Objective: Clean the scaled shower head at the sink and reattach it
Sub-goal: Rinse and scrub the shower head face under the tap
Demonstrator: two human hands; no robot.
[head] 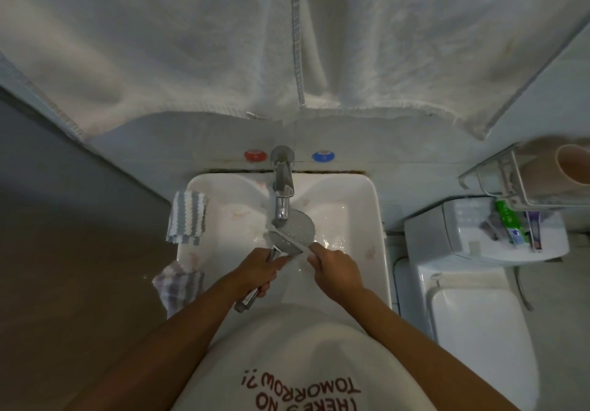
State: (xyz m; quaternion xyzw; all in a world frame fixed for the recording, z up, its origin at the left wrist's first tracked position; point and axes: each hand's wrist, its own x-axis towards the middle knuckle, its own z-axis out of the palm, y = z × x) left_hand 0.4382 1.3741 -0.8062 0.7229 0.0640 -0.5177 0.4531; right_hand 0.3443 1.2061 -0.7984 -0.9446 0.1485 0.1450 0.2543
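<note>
Shower head (pixel 295 230) under tap (pixel 282 187), toothbrush (pixel 289 240) across its face.

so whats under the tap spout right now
The round shower head sits under the tap spout, over the sink. The left hand grips its handle; the right hand holds a thin white brush across its face. The drain is hidden beneath.

White sink (pixel 373 219) — striped cloth (pixel 187 217) over its left rim, checked cloth (pixel 178 284) nearer.

A white towel (pixel 223 43) hangs above; two striped cloths (pixel 187 217) drape left; toilet (pixel 479 331) right.
</note>
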